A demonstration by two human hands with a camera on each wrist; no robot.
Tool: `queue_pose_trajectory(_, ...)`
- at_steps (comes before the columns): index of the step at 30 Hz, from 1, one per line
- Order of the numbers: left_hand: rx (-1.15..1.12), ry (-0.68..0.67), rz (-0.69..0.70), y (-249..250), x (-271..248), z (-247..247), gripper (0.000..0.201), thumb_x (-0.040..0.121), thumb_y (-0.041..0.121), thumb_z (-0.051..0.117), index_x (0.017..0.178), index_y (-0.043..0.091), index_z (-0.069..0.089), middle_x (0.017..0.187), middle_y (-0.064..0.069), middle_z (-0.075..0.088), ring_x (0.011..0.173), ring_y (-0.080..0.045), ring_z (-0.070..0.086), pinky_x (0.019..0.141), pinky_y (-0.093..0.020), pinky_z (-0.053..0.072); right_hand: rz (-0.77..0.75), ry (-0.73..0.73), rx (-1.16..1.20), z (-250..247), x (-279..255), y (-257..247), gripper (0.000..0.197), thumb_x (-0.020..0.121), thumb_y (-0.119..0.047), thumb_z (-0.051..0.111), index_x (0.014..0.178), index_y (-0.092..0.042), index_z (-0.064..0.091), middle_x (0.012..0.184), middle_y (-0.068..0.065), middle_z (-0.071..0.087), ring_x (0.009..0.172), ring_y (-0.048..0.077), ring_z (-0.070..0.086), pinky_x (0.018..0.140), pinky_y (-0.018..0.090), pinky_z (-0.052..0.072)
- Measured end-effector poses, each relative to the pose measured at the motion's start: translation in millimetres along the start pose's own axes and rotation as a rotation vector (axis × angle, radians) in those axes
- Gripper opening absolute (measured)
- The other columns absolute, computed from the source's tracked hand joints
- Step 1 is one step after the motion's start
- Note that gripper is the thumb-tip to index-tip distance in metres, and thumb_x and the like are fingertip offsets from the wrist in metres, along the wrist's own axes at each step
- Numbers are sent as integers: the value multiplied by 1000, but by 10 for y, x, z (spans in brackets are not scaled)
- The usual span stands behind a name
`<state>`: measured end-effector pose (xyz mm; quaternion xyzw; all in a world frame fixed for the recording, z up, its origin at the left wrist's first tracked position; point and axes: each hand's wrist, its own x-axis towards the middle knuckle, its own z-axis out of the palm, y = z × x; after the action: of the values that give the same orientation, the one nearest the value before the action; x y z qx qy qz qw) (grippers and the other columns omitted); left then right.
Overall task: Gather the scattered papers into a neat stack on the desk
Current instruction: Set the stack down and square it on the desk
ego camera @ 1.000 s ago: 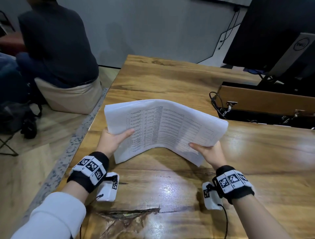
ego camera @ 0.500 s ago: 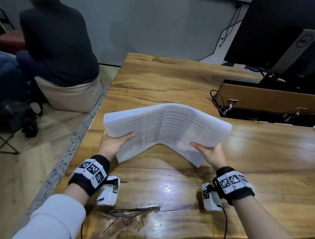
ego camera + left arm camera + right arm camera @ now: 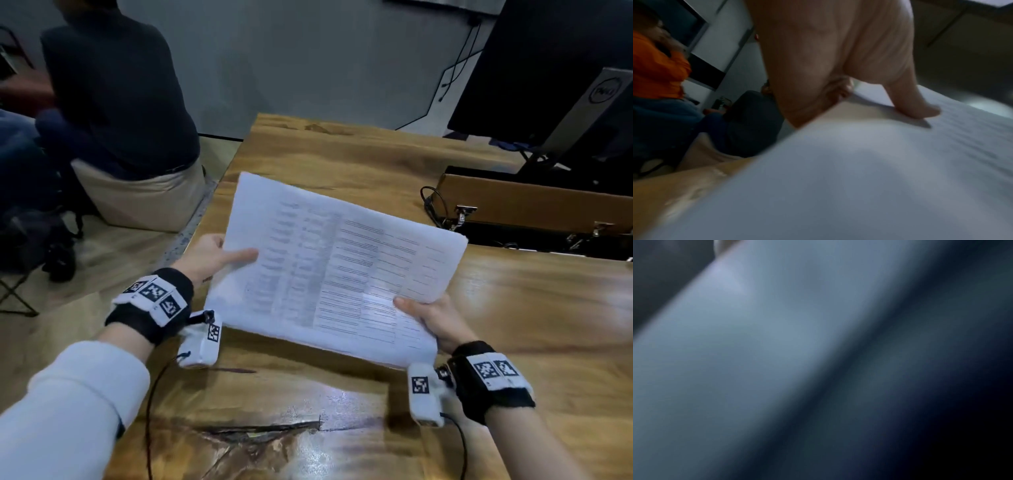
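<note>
The wooden counter point(image 3: 359, 161) spreads under and beyond both hands, glossy, with a dark crack in its near edge. Beyond the right grip, at the counter's far right, a black Dell monitor point(image 3: 548, 75) stands on its grey stand, and just in front of it an open cable tray point(image 3: 534, 222) sunk in the counter holds black cables and sockets. Off the counter, beyond the left grip, a seated person in a dark top point(image 3: 116, 89) shows from behind.

The stack of printed papers point(image 3: 329, 274) is held between the two grips, lifted and tilted, its left side higher; whether its near edge touches the counter cannot be told. The sheets carry tables of text and look roughly squared, blurred on the left.

The left hand point(image 3: 209, 255) holds the stack's left edge: thumb lying on top of the top sheet, the other fingers hidden beneath. The left wrist view shows the thumb point(image 3: 920, 107) pressing on the white paper point(image 3: 859, 178). The right hand point(image 3: 435, 322) holds the near right corner, thumb on top, fingers under the sheets. The right wrist view is dark and blurred, filled by a pale surface that is probably paper point(image 3: 756, 353). Both wrists wear black bands with printed marker tags.
</note>
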<state>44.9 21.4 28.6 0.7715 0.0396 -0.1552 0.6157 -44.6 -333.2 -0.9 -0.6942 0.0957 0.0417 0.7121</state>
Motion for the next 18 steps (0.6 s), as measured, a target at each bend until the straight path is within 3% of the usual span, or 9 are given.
queue_pose_trajectory(1,37,-43,-41,-40,-11,-19,35,66,26,81,94,11,68,91,-5,74,82,-24,70,79,-36,56,27,35,41,-24,12,39,67,42,-27,92,101,-15,65,104,8,73,93,24,71,74,38,59)
queue_pose_trajectory(3,33,-86,-94,-144,-63,-4,24,78,22,72,98,10,64,93,-5,71,65,-13,72,59,-22,57,78,132,102,-68,21,87,53,56,-14,87,103,-12,63,112,14,69,99,30,67,79,44,57)
queue_pose_trajectory(4,-17,-39,-101,-191,-82,37,20,83,20,67,99,10,62,93,-5,69,58,-7,71,52,-16,55,101,177,118,-84,27,107,40,66,-5,79,102,-12,62,115,18,66,102,33,65,82,47,54)
queue_pose_trajectory(6,-216,138,-72,-259,-110,167,16,88,19,61,99,8,61,92,-6,66,55,-1,69,50,-12,53,133,228,136,-53,38,150,29,75,1,70,101,-10,61,116,21,64,105,36,63,88,50,52)
queue_pose_trajectory(8,-485,219,-60,-265,-121,363,31,91,23,56,113,1,58,86,-2,65,66,-6,69,60,-18,55,143,254,166,51,26,152,24,77,1,68,97,-9,61,113,21,65,100,34,63,91,51,50)
queue_pose_trajectory(10,-680,155,-125,-202,-173,611,45,85,34,61,118,3,54,85,1,65,83,-16,61,77,-33,53,151,278,246,195,2,139,18,79,3,66,92,-9,61,104,16,67,91,28,64,87,47,52)
queue_pose_trajectory(12,-731,-4,-187,-94,-223,874,51,71,45,69,105,11,57,102,-4,63,95,-21,57,84,-41,50,155,294,324,340,-15,118,18,80,4,64,95,-5,61,98,14,66,88,26,64,82,44,53)
queue_pose_trajectory(14,-712,-98,-205,18,-270,1109,49,72,42,65,108,8,58,114,-9,63,102,-24,60,91,-45,49,161,302,379,468,-14,100,19,80,3,64,97,-4,59,99,14,66,88,26,64,78,43,54)
queue_pose_trajectory(18,-725,-43,-194,132,-249,1221,61,70,31,76,124,8,56,125,-8,64,118,-25,58,109,-46,39,161,307,430,640,-23,104,14,82,2,64,93,-6,60,96,10,68,85,23,66,62,35,59)
